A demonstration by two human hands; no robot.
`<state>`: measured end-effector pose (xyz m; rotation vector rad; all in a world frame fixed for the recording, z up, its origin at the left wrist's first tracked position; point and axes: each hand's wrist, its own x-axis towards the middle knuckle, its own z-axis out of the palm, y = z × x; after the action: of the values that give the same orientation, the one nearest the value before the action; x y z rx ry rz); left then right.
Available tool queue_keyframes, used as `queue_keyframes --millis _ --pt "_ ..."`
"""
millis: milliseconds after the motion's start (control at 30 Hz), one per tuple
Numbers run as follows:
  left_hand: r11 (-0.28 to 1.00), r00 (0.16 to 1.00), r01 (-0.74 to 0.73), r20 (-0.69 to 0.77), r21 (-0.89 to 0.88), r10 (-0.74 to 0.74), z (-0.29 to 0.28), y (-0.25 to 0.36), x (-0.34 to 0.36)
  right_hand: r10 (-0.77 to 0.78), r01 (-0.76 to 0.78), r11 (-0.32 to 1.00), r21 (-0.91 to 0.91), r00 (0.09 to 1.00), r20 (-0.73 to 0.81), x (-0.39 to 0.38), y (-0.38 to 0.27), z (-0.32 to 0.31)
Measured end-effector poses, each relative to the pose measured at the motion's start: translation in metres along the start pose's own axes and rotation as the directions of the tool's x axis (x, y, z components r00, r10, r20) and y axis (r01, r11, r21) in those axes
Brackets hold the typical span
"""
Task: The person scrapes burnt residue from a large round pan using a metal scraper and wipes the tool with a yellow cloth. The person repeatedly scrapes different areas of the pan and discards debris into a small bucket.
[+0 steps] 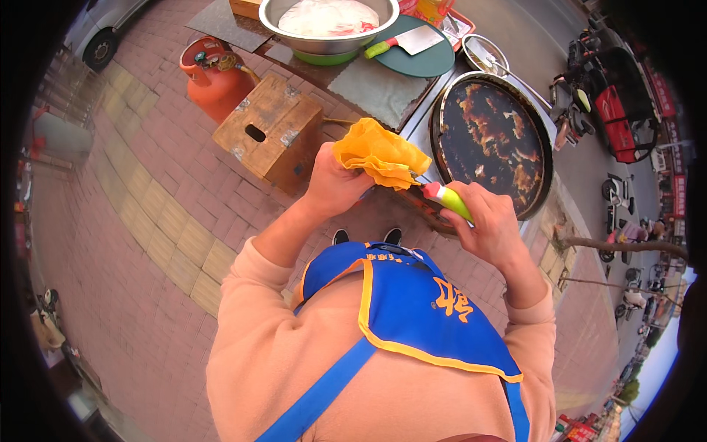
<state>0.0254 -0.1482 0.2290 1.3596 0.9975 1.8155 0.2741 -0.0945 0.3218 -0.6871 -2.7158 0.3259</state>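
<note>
Head view: left of the round pan, left grip is closed around a yellow sheet, probably light, soft, best held underneath; right grip clasps a stiff-looking green handle

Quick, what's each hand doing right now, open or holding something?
Left hand: closed, holding a crumpled yellow sheet, maybe cloth or paper.
Right hand: closed around the handle of a green-handled tool.

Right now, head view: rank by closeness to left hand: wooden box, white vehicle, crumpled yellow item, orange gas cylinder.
1. Crumpled yellow item: held in the left hand.
2. Wooden box: ahead, left.
3. Orange gas cylinder: just past the box.
4. White vehicle: far upper left.
</note>
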Motion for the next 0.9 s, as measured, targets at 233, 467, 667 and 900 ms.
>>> queue_keyframes --millis 233,467,667,900 --pt "0.998 0.997 -0.04 0.071 0.053 0.036 -0.01 -0.004 -0.011 -0.086 0.089 0.989 -0.12 0.996 0.029 -0.007 -0.013 -0.015" --pt "0.997 0.938 0.067 0.344 -0.045 -0.047 -0.018 0.03 0.001 -0.12 0.128 0.98 -0.155 0.991 0.056 -0.008 -0.019 -0.027" --pt "0.996 0.964 0.007 0.265 -0.094 0.019 0.0 0.054 0.012 -0.121 0.13 0.977 -0.167 0.99 0.068 -0.008 -0.022 -0.03" --pt "0.967 0.952 -0.033 0.287 -0.251 0.106 -0.005 0.048 0.014 -0.129 0.146 0.97 -0.196 0.987 0.094 -0.003 -0.026 -0.035"
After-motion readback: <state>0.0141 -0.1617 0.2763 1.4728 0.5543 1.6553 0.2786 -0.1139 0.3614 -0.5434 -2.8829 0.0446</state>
